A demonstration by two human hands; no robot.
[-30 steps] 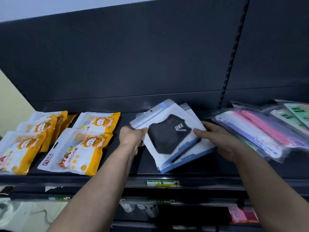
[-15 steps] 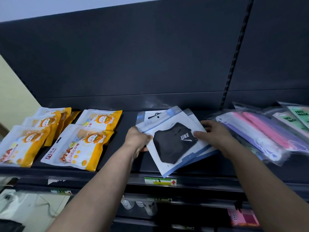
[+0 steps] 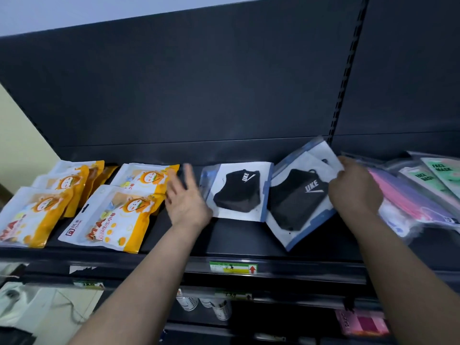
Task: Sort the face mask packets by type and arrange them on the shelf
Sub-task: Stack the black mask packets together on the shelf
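Two white-and-blue packets with black masks now lie apart on the dark shelf. The left black-mask packet lies flat in the middle. My left hand is beside its left edge with fingers spread straight, blurred. The right black-mask packet is tilted, and my right hand grips its upper right edge. Several orange-and-white packets lie in rows on the left. Clear packets of pink and purple masks and green "FACE MASK" packets lie on the right.
A dark back panel with a slotted upright rises behind the shelf. A green-and-yellow price label sits on the front rail. Below are small white bottles and a pink packet.
The stacked black-mask packets have been split: one now lies flat in the middle, the other has moved right in my right hand. My left hand has let go and opened.
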